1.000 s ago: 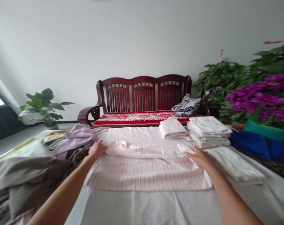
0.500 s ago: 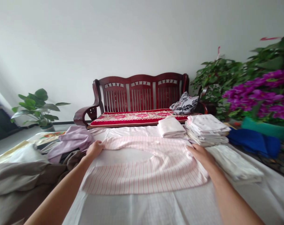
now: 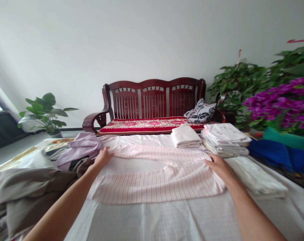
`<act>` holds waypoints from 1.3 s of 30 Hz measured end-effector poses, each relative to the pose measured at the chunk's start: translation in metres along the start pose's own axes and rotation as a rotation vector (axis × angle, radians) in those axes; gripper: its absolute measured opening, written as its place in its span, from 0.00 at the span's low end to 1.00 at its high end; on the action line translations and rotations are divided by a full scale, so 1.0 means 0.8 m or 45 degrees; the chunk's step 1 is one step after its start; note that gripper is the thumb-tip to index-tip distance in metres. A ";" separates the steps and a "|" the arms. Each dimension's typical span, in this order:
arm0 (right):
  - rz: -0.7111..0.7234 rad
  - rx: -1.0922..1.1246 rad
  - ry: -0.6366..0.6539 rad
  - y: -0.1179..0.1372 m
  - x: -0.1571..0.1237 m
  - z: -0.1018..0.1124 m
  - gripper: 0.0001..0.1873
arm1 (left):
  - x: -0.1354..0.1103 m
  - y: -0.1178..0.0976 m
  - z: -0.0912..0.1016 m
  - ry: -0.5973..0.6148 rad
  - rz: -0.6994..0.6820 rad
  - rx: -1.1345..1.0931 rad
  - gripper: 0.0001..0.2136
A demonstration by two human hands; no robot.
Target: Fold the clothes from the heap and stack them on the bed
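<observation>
two hands point(image 3: 103, 157) point(image 3: 218, 165), one striped cloth point(image 3: 157, 177), two folded stacks point(image 3: 186, 136) point(image 3: 224, 139)

Probably a home living room: wooden bench point(image 3: 152, 103), houseplants point(image 3: 45, 112), folded laundry point(image 3: 224, 139).

Two bare forearms in view, no sleeves showing up to the frame edge. Left hand point(image 3: 103, 157) and right hand point(image 3: 218, 165) both bare: no gloves, no rings, no watch or wristband seen. Fingers slim; nails too small to make out. Arms enter from bottom left and bottom right corners, upper arms and the rest of the body out of frame, so clothing can't be told.
</observation>
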State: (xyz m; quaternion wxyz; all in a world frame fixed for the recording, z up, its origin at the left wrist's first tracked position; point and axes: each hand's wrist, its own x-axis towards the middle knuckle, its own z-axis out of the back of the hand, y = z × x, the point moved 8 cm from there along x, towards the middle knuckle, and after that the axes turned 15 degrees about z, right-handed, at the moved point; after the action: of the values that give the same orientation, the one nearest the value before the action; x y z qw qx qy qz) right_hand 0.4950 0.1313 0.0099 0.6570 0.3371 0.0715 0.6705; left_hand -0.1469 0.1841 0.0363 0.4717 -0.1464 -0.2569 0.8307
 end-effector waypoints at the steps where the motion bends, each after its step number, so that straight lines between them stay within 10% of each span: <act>1: -0.036 -0.079 0.041 0.003 -0.004 0.001 0.24 | -0.009 -0.003 0.001 -0.022 -0.038 0.046 0.26; 10: -0.039 -0.599 0.120 0.100 -0.043 0.046 0.17 | -0.102 0.023 0.006 0.090 -0.457 0.419 0.15; 16: 0.561 -0.016 0.651 0.227 -0.102 -0.025 0.06 | -0.106 0.048 0.012 0.178 -0.548 0.339 0.11; 20: 0.871 -0.114 0.686 0.283 -0.149 -0.054 0.12 | -0.105 0.050 0.014 0.188 -0.515 0.175 0.13; 28: 0.902 -0.093 0.689 0.291 -0.159 -0.043 0.15 | -0.107 0.054 0.022 0.200 -0.467 0.132 0.11; 34: 0.716 0.319 1.035 0.260 -0.176 -0.056 0.15 | -0.119 0.049 0.027 0.133 -0.410 0.391 0.09; 39: 0.679 0.216 0.442 0.242 -0.124 -0.038 0.18 | -0.176 -0.009 0.018 0.029 -0.692 0.386 0.11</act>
State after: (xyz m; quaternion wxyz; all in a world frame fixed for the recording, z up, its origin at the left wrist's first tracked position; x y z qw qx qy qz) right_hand 0.3081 0.0252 0.0560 0.4059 0.2780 0.1472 0.8581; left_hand -0.0769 0.0621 0.0523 0.6958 -0.0097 -0.1547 0.7013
